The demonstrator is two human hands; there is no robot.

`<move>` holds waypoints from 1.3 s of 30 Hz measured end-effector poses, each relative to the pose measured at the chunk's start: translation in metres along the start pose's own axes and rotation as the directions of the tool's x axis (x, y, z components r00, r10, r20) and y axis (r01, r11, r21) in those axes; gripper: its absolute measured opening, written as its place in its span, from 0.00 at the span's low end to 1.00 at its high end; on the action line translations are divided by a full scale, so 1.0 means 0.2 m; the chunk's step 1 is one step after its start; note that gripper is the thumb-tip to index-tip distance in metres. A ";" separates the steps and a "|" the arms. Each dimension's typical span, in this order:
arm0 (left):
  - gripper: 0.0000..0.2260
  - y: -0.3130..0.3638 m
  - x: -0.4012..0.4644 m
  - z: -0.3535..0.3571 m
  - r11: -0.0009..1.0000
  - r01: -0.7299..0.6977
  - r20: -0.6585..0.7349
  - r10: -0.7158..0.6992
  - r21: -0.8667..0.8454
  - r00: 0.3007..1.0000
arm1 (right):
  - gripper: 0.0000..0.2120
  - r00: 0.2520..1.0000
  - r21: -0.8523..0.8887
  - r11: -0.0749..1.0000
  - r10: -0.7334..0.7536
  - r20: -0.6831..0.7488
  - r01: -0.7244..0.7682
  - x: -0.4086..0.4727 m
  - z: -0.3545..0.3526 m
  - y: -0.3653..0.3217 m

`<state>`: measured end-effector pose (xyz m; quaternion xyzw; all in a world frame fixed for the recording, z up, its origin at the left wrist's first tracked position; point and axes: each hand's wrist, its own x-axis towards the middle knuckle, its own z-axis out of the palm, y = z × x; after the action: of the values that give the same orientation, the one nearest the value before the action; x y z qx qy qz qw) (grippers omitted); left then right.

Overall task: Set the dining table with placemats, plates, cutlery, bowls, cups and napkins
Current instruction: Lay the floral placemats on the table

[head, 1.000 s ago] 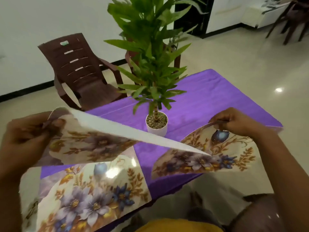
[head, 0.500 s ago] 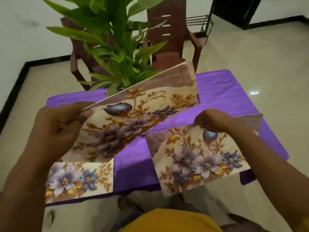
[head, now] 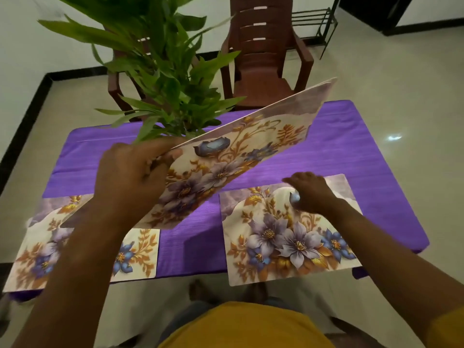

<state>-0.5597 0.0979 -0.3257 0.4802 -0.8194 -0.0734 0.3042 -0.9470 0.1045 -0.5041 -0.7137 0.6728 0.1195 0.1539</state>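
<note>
Two placemats now flat on table point(head: 376, 151): lower left point(head: 140, 252), lower right point(head: 288, 242), latter just laid. Right hand point(head: 311, 194) rests on it, fingers loosely bent. Left hand point(head: 130, 177) grips remaining stack point(head: 238, 156), raised mid-frame. Two settings covered; stack goes next.

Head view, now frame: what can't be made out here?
- Plant pot: hidden behind the held placemats and the left hand; only the plant's leaves show.
- Held placemats: count unclear; only thin stacked edges at the far corner.
- Near-left placemat: largely covered by the left forearm.
- Right hand: motion-blurred on the right placemat; pressing or pinching, cannot tell.
- Far chairs: the tops are cut off by the top edge.
</note>
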 end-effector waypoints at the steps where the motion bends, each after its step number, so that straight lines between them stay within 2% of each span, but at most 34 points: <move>1: 0.15 0.00 0.01 0.02 1.000 -0.008 0.005 0.008 -0.001 1.000 | 0.41 0.999 -0.011 0.999 -0.036 0.037 0.036 -0.05 0.03 -0.01; 5: 0.18 0.02 0.05 0.10 1.000 -0.013 0.023 0.013 -0.003 1.000 | 0.53 0.973 -0.093 0.990 -0.081 0.218 0.103 -0.24 0.20 -0.04; 12: 0.17 0.10 0.12 0.19 0.998 -0.052 -0.033 0.051 -0.024 0.998 | 0.65 0.964 -0.177 0.974 -0.096 0.248 0.142 -0.48 0.47 -0.06; 17: 0.16 0.17 0.16 0.24 0.998 -0.046 -0.072 0.043 -0.053 0.997 | 0.64 0.974 -0.166 0.980 -0.076 0.212 0.113 -0.47 0.53 -0.07; 23: 0.15 0.23 0.19 0.27 0.999 -0.047 -0.110 0.044 -0.025 0.993 | 0.56 0.976 -0.091 0.992 -0.069 0.205 0.089 -0.43 0.53 -0.05; 30: 0.16 0.26 0.20 0.29 1.000 -0.004 -0.110 0.003 -0.013 0.994 | 0.63 0.972 -0.128 0.985 -0.087 0.220 0.117 -0.40 0.54 -0.02; 39: 0.15 0.27 0.23 0.32 0.999 0.004 -0.114 0.000 0.036 0.993 | 0.62 0.978 -0.129 0.989 -0.051 0.204 0.078 -0.34 0.54 -0.01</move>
<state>-0.6530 0.0781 -0.3356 0.4898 -0.8015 -0.0312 0.3415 -0.9461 0.2086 -0.5782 -0.7283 0.6207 0.2314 0.1757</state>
